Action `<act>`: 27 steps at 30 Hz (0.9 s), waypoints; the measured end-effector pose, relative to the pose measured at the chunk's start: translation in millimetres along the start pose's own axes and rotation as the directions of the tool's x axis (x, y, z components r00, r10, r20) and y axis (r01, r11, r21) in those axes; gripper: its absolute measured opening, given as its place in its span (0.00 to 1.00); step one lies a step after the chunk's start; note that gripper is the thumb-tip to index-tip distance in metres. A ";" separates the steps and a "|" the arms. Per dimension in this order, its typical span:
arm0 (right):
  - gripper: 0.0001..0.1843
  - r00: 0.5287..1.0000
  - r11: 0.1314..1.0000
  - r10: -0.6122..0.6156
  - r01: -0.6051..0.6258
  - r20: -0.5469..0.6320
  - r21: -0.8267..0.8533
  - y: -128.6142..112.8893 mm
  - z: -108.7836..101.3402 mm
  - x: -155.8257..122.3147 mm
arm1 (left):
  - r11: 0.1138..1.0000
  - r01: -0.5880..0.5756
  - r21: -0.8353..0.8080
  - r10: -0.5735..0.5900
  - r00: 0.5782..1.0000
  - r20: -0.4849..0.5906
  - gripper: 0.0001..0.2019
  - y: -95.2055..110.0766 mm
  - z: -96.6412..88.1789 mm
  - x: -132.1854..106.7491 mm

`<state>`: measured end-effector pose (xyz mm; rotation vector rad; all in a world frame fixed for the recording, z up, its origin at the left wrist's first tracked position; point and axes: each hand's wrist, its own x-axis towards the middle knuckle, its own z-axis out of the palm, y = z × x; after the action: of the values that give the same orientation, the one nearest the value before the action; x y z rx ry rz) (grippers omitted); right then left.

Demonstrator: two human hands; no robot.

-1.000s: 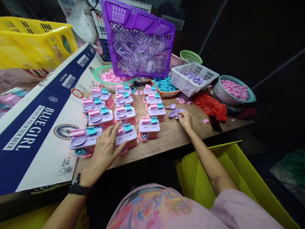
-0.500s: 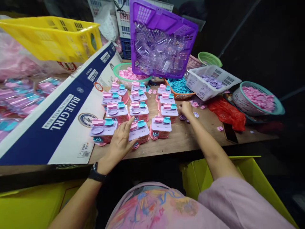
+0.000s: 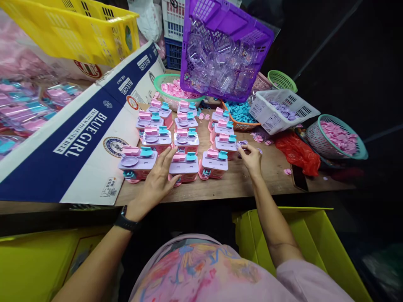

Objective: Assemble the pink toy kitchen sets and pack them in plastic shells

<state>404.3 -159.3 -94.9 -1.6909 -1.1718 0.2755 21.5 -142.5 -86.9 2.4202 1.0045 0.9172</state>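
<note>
Several small toy kitchen counters stand in rows on the wooden table [image 3: 195,195], with lilac tops, pink bodies, and pink and blue pieces on top. My left hand [image 3: 159,178] is open, its thumb and fingers apart at the left end of a front toy kitchen counter [image 3: 183,167] whose top has no round dish. To the left, a toy kitchen counter [image 3: 138,161] bears a round lilac dish [image 3: 129,161]. My right hand [image 3: 252,161] pinches a small lilac dish [image 3: 242,143] beside the right row. Another dish lies partly hidden behind its fingers.
A purple basket [image 3: 228,21] of clear plastic packs is propped up behind the counters. Baskets of pink, blue and lilac parts stand around, including a white basket [image 3: 264,111]. A red plastic bag [image 3: 297,153] and dark phone [image 3: 299,178] lie right; a cardboard sheet [image 3: 91,138] leans left.
My right hand has drawn back slightly from the loose dishes and now has one raised between its fingertips. My left hand stays by the same counter. The camera view has shifted a little.
</note>
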 end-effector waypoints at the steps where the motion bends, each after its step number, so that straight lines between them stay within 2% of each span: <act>1: 0.29 0.999 1.000 0.021 -0.020 -0.043 0.021 4.1 -0.4 -1.8 | 1.000 -0.004 0.007 0.005 1.000 -0.020 0.39 2.0 -1.0 -3.0; 5: 0.29 0.983 0.969 0.137 -0.107 -0.122 0.222 14.7 -10.6 -17.8 | 0.999 -0.006 0.036 0.009 0.996 -0.086 0.39 8.9 -6.3 -12.5; 9: 0.24 0.983 0.941 0.139 -0.094 -0.118 0.325 0.2 -15.7 -52.7 | 0.999 0.033 0.030 -0.031 0.996 -0.083 0.38 10.7 -3.1 -18.5; 12: 0.16 1.000 0.931 0.027 -0.028 0.007 0.364 -31.9 -4.6 -80.6 | 0.998 0.059 -0.013 -0.059 0.997 -0.055 0.39 10.0 4.0 -21.0; 14: 0.11 0.982 0.932 -0.132 0.077 0.134 0.354 -57.6 10.0 -92.7 | 0.998 0.060 -0.033 -0.062 0.997 -0.052 0.39 9.3 8.1 -22.4; 16: 0.07 0.910 0.912 -0.323 0.226 0.261 0.342 -80.2 28.4 -97.3 | 0.998 0.056 -0.019 -0.057 0.995 -0.084 0.38 8.9 10.1 -24.7; 18: 0.05 0.795 0.860 -0.490 0.375 0.357 0.345 -95.3 48.1 -95.0 | 0.998 0.057 0.021 -0.053 0.989 -0.136 0.36 9.2 9.7 -28.1; 20: 0.06 0.682 0.798 -0.601 0.486 0.417 0.356 -102.1 66.9 -88.4 | 0.995 0.069 0.066 -0.056 0.982 -0.178 0.32 10.0 7.2 -31.8; 23: 0.08 0.539 0.715 -0.695 0.593 0.477 0.371 -103.0 89.5 -76.3 | 0.988 0.090 0.122 -0.065 0.978 -0.199 0.26 11.7 2.5 -35.0; 27: 0.11 0.372 0.644 -0.723 0.667 0.583 0.373 -103.3 104.7 -63.5 | 0.984 0.072 0.161 -0.047 0.987 -0.152 0.21 11.3 -0.9 -31.9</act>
<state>245.5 -145.9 -78.9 -0.8299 -2.3231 0.4208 9.3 -173.3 -93.8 2.4704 1.2465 1.0423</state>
